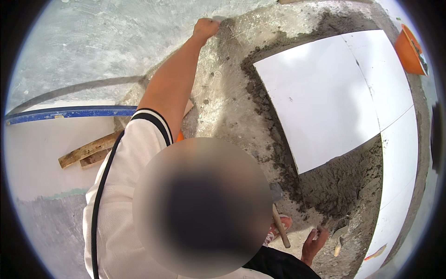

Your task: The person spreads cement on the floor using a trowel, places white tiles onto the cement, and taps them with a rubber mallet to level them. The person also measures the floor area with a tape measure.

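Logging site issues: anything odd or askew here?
Dark specks mark the seam between otherwise largely clean white tiles. The orange bucket at upper right looks tipped, though fisheye bending may explain that.

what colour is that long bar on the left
The long bar is blue, seen in head view.

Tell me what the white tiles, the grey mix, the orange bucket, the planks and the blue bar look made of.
Tiles: probably ceramic or porcelain, glossy, given the soft reflections.
Mix: likely cement mortar, matte, being dark, grainy and lumpy.
Bucket: seemingly plastic, smooth, evenly orange.
Planks: wood, rough, brown and stained.
Bar: perhaps painted metal, its blue scuffed, though plastic is possible.
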Tool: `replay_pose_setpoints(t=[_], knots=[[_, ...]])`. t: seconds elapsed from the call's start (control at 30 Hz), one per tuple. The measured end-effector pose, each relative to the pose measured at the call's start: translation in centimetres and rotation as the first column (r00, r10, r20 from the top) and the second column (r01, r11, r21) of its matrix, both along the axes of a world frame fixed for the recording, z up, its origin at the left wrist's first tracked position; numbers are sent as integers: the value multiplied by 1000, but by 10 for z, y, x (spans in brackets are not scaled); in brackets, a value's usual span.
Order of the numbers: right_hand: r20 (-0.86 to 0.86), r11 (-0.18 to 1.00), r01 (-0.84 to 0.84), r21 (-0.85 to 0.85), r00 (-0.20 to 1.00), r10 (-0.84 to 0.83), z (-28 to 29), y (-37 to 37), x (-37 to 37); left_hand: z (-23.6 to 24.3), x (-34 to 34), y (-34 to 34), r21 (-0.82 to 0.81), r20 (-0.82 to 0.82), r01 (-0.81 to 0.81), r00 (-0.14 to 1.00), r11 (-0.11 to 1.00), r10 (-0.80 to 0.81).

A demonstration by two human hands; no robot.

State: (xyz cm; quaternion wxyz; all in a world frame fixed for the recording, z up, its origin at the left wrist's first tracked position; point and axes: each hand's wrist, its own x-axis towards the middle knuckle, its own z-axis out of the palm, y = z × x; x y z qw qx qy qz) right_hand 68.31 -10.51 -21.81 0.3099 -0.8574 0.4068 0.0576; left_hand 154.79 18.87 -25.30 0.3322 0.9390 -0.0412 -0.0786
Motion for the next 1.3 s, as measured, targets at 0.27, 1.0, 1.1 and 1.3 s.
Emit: replay_pose_setpoints(t=[0.27, 1.0, 1.1, 1.3], knots=[[-173, 965, -259, -45, 953, 248, 1, 4, 27, -34, 34, -26, 313, -26, 176, 984, 933, -176], [-124, 957, -286, -57, 953, 277, -5, 8, 40, -4, 20, -61, 586, 54, 85, 988, 806, -144], [-117, 954, -295, -44, 950, 289, -4, 8, 40, 1, 18, -65, 585, 12, 63, 996, 808, -86], [-115, 952, -303, -54, 948, 295, -1, 8, 45, 10, 8, -62, 513, 58, 57, 993, 857, -101]])
